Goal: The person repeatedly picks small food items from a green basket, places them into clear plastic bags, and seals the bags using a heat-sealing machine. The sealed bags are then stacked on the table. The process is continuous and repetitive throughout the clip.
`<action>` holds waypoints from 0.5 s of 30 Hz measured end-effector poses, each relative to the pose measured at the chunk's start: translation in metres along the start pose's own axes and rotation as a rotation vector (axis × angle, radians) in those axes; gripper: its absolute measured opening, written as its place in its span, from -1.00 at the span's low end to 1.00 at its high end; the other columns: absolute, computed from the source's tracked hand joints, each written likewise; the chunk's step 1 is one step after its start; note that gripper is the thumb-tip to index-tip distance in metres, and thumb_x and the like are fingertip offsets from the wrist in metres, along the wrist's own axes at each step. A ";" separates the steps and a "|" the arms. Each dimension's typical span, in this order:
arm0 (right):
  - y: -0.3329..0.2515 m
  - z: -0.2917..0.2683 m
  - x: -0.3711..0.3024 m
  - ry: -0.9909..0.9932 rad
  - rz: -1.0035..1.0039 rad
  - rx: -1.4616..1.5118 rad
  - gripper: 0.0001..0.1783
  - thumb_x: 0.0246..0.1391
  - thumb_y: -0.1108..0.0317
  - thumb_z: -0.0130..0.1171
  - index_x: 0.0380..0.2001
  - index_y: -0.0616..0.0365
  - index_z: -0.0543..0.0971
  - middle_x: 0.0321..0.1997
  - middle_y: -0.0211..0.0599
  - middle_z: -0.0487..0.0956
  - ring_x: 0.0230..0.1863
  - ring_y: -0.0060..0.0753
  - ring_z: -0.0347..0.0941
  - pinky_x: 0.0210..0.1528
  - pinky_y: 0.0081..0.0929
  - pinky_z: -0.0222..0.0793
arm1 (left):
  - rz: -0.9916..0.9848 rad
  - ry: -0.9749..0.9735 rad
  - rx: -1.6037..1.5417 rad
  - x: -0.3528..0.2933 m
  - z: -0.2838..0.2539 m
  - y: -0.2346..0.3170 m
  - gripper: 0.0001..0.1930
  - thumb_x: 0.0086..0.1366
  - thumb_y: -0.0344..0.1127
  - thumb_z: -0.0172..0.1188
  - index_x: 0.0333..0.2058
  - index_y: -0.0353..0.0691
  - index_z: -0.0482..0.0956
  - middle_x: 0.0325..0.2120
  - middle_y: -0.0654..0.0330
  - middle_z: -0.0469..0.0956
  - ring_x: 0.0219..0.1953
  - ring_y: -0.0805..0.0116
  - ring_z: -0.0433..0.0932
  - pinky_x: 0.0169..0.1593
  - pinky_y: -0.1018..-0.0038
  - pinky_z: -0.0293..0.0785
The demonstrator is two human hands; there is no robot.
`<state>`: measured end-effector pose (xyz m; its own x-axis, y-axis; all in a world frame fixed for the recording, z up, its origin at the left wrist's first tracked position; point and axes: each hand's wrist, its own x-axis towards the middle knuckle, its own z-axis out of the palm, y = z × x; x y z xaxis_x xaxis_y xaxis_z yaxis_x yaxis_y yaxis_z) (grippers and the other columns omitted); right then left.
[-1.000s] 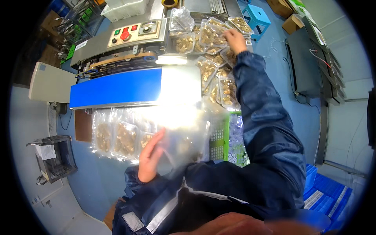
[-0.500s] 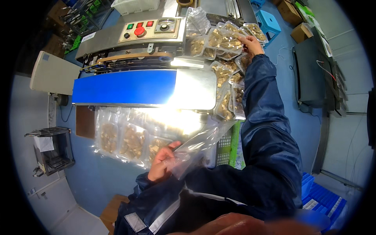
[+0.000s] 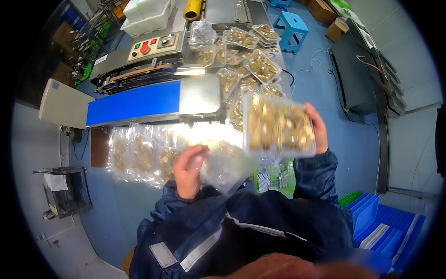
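My right hand (image 3: 318, 129) grips the right side of a clear plastic tray (image 3: 279, 126) filled with tan and brown pieces that look like mushrooms. Slightly blurred, the tray is held up in front of me, right of a clear plastic bag (image 3: 224, 168). Closed on that bag, my left hand (image 3: 188, 173) has its thumb and fingers pinched near the bag's upper left edge. Beside it, several bagged trays (image 3: 141, 153) lie in a row below the blue belt. Similar filled trays (image 3: 263, 66) are heaped beyond the held one, some overlapping.
A machine with a blue belt (image 3: 134, 103) and a control panel (image 3: 155, 45) stands ahead on the left. White bins (image 3: 148, 21) and a yellow roll (image 3: 192, 9) sit behind it. A blue stool (image 3: 291, 29) stands at the far right, a green crate (image 3: 288, 179) below the held tray.
My right hand has come back from the heap toward me, bringing a filled tray. My left hand has risen slightly, still pinching the bag. The head view has shifted.
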<state>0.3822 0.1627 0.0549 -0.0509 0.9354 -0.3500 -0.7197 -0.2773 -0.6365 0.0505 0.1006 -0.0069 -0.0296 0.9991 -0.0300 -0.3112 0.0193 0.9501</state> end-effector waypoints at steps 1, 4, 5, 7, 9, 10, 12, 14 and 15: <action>0.007 -0.001 -0.025 -0.076 -0.069 -0.036 -0.85 0.25 0.30 -0.05 -0.37 0.11 0.41 -0.33 -0.41 0.48 -0.26 -0.51 0.48 -0.15 -0.45 0.47 | 0.128 0.012 0.160 -0.003 0.011 0.002 -0.76 0.27 -0.53 0.13 -0.07 -0.36 0.55 -0.06 0.00 0.55 0.01 0.19 0.50 0.13 0.36 0.36; 0.031 -0.027 -0.077 -0.197 -0.038 -0.204 -0.87 0.22 0.37 -0.05 -0.36 0.15 0.46 -0.31 -0.41 0.46 -0.25 -0.52 0.45 -0.16 -0.53 0.40 | 0.421 0.017 0.520 -0.017 0.045 -0.007 -0.75 0.25 -0.51 0.17 -0.08 -0.41 0.56 -0.04 -0.01 0.54 0.03 0.16 0.49 0.14 0.34 0.35; 0.043 -0.042 -0.083 -0.299 -0.021 -0.315 -0.87 0.22 0.39 -0.04 -0.36 0.16 0.47 -0.31 -0.42 0.45 -0.26 -0.53 0.44 -0.17 -0.55 0.39 | 0.434 0.011 0.598 -0.022 0.046 -0.024 -0.73 0.26 -0.50 0.16 -0.06 -0.41 0.56 -0.02 -0.01 0.53 0.05 0.16 0.49 0.15 0.36 0.35; 0.072 -0.064 -0.099 -0.314 0.118 -0.349 -0.88 0.21 0.41 -0.03 -0.37 0.17 0.49 -0.31 -0.42 0.45 -0.27 -0.55 0.43 -0.20 -0.56 0.38 | 0.351 0.116 0.646 -0.034 0.054 -0.054 -0.72 0.28 -0.48 0.15 -0.04 -0.40 0.55 -0.03 0.00 0.53 0.05 0.17 0.49 0.15 0.38 0.35; 0.089 -0.080 -0.113 -0.148 0.303 -0.203 -0.88 0.20 0.44 -0.01 -0.38 0.19 0.51 -0.31 -0.41 0.45 -0.29 -0.56 0.43 -0.22 -0.57 0.38 | 0.359 0.082 0.651 -0.040 0.065 -0.073 -0.72 0.30 -0.47 0.14 -0.03 -0.39 0.56 -0.04 0.01 0.54 0.04 0.19 0.49 0.15 0.41 0.36; 0.090 -0.094 -0.120 -0.155 0.371 -0.087 -0.89 0.21 0.44 0.01 -0.36 0.20 0.51 -0.31 -0.40 0.48 -0.30 -0.55 0.44 -0.23 -0.56 0.39 | 0.290 0.080 0.631 -0.046 0.070 -0.075 -0.72 0.31 -0.46 0.13 -0.02 -0.36 0.56 -0.05 0.03 0.54 0.02 0.22 0.50 0.13 0.42 0.37; 0.091 -0.113 -0.126 -0.047 0.270 -0.113 -0.87 0.25 0.39 -0.01 -0.37 0.16 0.49 -0.36 -0.42 0.48 -0.35 -0.58 0.44 -0.27 -0.58 0.41 | 0.257 0.020 0.619 -0.051 0.077 -0.082 -0.73 0.32 -0.46 0.12 -0.02 -0.34 0.56 -0.04 0.04 0.54 0.02 0.25 0.50 0.12 0.43 0.37; 0.089 -0.132 -0.129 0.032 0.214 -0.069 -0.87 0.27 0.39 -0.02 -0.35 0.18 0.47 -0.35 -0.37 0.50 -0.34 -0.52 0.48 -0.26 -0.55 0.44 | 0.253 -0.047 0.644 -0.059 0.082 -0.091 -0.73 0.33 -0.45 0.11 -0.01 -0.31 0.56 -0.03 0.04 0.54 0.04 0.21 0.49 0.11 0.42 0.38; 0.093 -0.139 -0.129 0.077 0.172 -0.065 -0.88 0.27 0.41 -0.01 -0.34 0.20 0.46 -0.34 -0.34 0.51 -0.32 -0.50 0.49 -0.24 -0.54 0.45 | 0.246 -0.060 0.672 -0.064 0.084 -0.095 -0.72 0.32 -0.46 0.10 0.00 -0.31 0.56 -0.03 0.03 0.54 0.05 0.19 0.49 0.11 0.41 0.38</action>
<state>0.4180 -0.0137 -0.0544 -0.1149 0.8540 -0.5074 -0.6588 -0.4478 -0.6045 0.1622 0.0380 -0.0696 0.0348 0.9774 0.2086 0.3501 -0.2074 0.9135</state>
